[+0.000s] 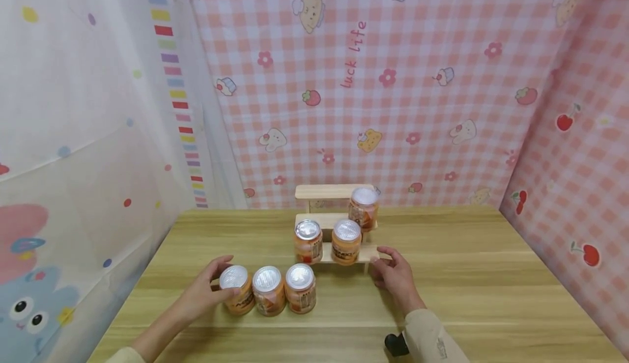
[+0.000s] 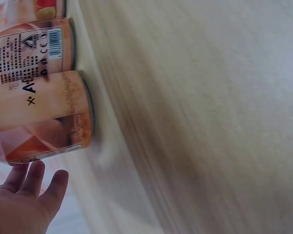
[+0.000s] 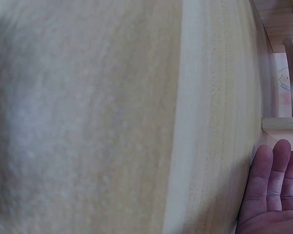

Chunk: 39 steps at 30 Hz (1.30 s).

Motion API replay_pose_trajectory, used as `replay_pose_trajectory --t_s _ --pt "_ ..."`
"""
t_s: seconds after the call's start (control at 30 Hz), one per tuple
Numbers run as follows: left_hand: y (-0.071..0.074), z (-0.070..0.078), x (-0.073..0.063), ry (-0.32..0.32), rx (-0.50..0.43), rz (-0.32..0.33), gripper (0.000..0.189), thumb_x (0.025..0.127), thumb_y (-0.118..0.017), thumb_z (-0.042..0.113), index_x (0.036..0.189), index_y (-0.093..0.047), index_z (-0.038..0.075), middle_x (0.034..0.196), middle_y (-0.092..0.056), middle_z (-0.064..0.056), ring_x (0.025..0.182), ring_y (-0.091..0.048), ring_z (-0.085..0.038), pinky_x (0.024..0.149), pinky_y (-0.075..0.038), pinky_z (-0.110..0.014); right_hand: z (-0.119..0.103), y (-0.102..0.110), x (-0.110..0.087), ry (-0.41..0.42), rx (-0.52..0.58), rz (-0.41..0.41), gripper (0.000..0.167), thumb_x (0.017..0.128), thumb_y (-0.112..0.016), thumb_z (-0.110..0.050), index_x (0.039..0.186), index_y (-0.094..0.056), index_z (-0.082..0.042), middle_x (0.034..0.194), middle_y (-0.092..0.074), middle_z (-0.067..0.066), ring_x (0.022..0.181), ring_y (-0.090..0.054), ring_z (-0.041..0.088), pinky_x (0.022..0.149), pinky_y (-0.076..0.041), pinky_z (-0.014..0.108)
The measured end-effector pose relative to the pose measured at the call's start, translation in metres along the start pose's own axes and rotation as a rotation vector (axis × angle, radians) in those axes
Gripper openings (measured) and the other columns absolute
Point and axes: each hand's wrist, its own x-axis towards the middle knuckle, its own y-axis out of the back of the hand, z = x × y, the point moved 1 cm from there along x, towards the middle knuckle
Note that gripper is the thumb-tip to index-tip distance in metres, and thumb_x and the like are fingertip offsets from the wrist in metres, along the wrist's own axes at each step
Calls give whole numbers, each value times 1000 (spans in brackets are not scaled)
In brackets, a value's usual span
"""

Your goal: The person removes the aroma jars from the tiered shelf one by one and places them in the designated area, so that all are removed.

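silver lids cap six orange-labelled cans near the middle of the frame. the left hand (image 1: 203, 295), lower left, stands half open around the leftmost can (image 1: 241, 301), thumb lying against its front, other fingers spread and relaxed at its side. next to it on the wooden table (image 1: 491, 286) stand a middle can (image 1: 270, 299) and a third can (image 1: 302, 298), forming one row. just above and to the right, a tiered wooden stand (image 1: 324, 191) bears two cans on its lowest step and one on the middle step. the right hand (image 1: 395, 275), right of centre, has relaxed fingers at that lowest step's right end, gripping nothing visible. pink checked cloth (image 1: 354, 106) hangs behind.
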Motion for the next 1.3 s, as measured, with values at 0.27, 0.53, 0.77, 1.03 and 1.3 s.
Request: replay_pose_trajectory --t_s 0.27,0.53,0.77,1.03,1.3 --pt "4 10 7 27 1 12 73 91 -73 21 149 -33 0 140 -47 -26 129 -45 -43 101 -43 -53 -1 0 0 -9 -2 -3 35 96 -65 -9 130 -55 -2 99 -64 10 74 -61 13 59 -53 31" --pt "9 25 22 -15 0 25 71 94 -70 23 150 -32 1 141 -48 -24 131 -45 -41 102 -42 -56 -3 1 0 -7 -18 -4 35 97 -64 -8 130 -55 -2 102 -64 13 73 -60 14 59 -54 31" --pt "13 47 51 -39 -27 9 71 97 -65 29 152 -28 3 144 -45 -24 134 -41 -40 105 -39 -57 -3 1 0 -20 -10 -13 36 97 -63 -9 131 -54 -2 103 -64 13 74 -61 15 60 -54 32" --pt "12 85 100 -53 -107 11 71 98 -64 29 155 -26 7 144 -44 -24 134 -41 -39 110 -35 -53 -2 1 -1 -16 1 -1 36 96 -65 -8 130 -55 0 96 -66 9 69 -60 14 56 -53 30" --pt "-1 118 146 -60 -76 -8 75 95 -66 42 156 -31 15 145 -48 -16 132 -47 -34 106 -40 -51 -2 0 -1 -22 11 -14 38 96 -65 -9 131 -54 0 98 -66 10 69 -60 13 57 -53 31"
